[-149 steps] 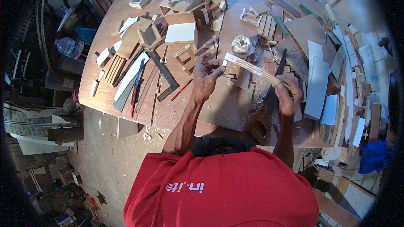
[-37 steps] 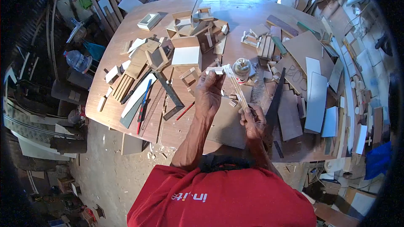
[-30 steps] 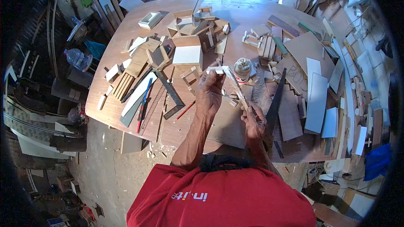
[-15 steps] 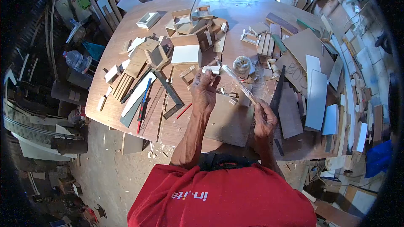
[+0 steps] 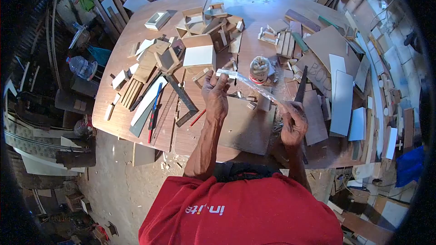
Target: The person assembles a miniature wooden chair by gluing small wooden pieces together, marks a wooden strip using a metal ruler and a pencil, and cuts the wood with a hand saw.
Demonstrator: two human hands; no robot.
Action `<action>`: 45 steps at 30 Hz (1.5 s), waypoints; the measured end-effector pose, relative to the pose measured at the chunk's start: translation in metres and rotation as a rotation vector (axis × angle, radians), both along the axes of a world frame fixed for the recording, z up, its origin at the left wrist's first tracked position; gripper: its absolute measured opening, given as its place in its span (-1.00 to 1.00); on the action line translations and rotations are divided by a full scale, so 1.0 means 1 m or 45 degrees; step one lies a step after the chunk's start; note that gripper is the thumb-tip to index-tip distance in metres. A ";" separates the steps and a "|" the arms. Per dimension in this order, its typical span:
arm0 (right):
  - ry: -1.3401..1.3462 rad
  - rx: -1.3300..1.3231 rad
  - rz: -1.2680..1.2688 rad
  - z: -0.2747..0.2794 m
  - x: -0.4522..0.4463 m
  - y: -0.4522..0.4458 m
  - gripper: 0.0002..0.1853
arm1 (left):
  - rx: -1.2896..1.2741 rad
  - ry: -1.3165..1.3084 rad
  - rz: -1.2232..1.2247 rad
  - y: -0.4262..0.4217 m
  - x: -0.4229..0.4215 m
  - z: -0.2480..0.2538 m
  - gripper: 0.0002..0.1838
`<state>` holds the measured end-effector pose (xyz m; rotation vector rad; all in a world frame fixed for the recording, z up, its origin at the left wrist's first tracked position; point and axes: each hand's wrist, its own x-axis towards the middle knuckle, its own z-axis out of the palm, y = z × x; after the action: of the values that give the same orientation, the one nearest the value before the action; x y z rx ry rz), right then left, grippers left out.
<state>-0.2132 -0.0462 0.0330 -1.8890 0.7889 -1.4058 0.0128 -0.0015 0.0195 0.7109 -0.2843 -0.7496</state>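
Note:
My left hand [image 5: 215,94] pinches a small white-faced wood piece [image 5: 225,73] over the middle of the table. In my right hand [image 5: 293,122] is a thin stick smeared with white [image 5: 256,89], slanting up to the left. Its tip meets or overlaps the wood piece; contact is hard to make out. Just beyond the stick stands an open jar [image 5: 259,70] with whitish, lumpy contents at its mouth. Below both hands lies a flat brown board [image 5: 243,129], with small wood offcuts [image 5: 251,105] at its far edge.
Small wooden boxes [image 5: 199,58] cluster at the far middle. Left lie a dark carpenter's square [image 5: 184,104], a blue-and-red pen-like tool [image 5: 156,109] and a red pencil [image 5: 198,117]. A handsaw blade [image 5: 301,86] and several panels [image 5: 341,104] cover the right side.
My right hand has moved slightly right and up, and the stick now lies flatter, its tip shifted left onto or over the wood piece. My left hand keeps its pinch, nearly in place.

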 end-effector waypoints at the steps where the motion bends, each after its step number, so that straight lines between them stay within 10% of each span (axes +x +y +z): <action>1: -0.001 -0.006 -0.003 0.003 -0.002 -0.004 -0.78 | -0.006 -0.001 -0.003 -0.001 -0.001 0.002 -0.36; 9: 0.138 -0.086 -0.064 0.017 -0.012 -0.015 -0.75 | 0.081 0.199 -0.050 -0.001 0.002 -0.006 -0.87; 15: 0.165 -0.108 -0.044 0.017 -0.006 -0.011 -0.76 | 0.138 0.184 -0.091 0.000 0.000 -0.004 -0.51; 18: 0.215 -0.096 0.018 0.022 -0.006 -0.008 -0.77 | 0.225 0.128 0.028 -0.003 -0.002 -0.006 -0.84; 25: 0.189 -0.003 -0.026 0.011 -0.013 -0.012 -0.80 | 0.175 0.160 -0.014 -0.002 -0.001 -0.005 -0.85; 37: 0.204 0.450 -0.017 0.017 -0.016 -0.017 -0.80 | 0.143 0.097 -0.114 0.000 0.000 -0.002 -0.81; 45: 0.344 0.097 -0.019 0.028 -0.020 -0.024 -0.82 | 0.195 -0.246 -0.019 -0.004 0.006 -0.017 -0.29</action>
<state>-0.2330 -0.0697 0.0606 -2.0425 0.9726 -1.1252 0.0185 -0.0058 0.0025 0.9293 -0.4116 -0.7229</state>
